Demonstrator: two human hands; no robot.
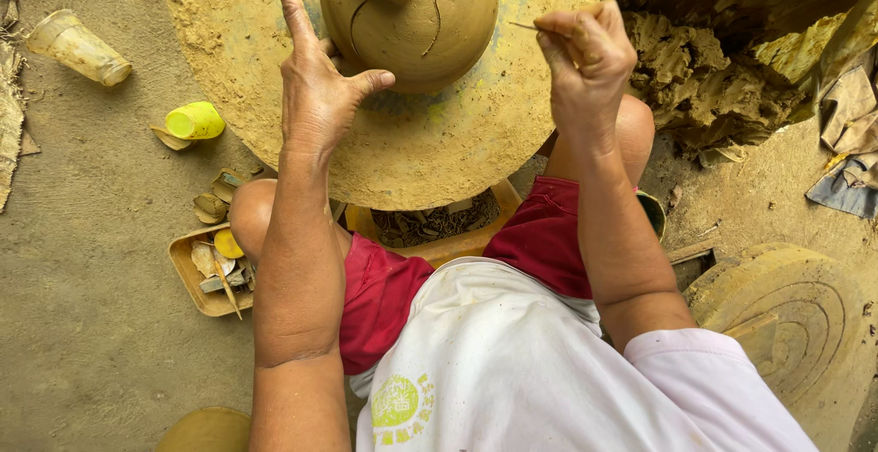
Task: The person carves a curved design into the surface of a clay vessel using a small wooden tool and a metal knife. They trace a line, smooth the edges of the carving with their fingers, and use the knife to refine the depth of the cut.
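A rounded clay pot [430, 22] with carved curved lines and a knob-like top stands on a large round clay-covered wheel [412, 155]. My left hand [315, 86] rests against the pot's left side, fingers spread, index finger pointing up. My right hand [585, 49] pinches a thin needle-like tool [523, 25] whose tip points toward the pot's right side, close to it. My knees in red shorts sit under the wheel's near edge.
A yellow cup [194, 121] and a clear plastic cup [78, 47] lie on the dirt floor at left. A small tray [197, 292] of tools sits by my left knee. Raw clay [722, 77] is piled at right, above a round grooved disc [796, 315].
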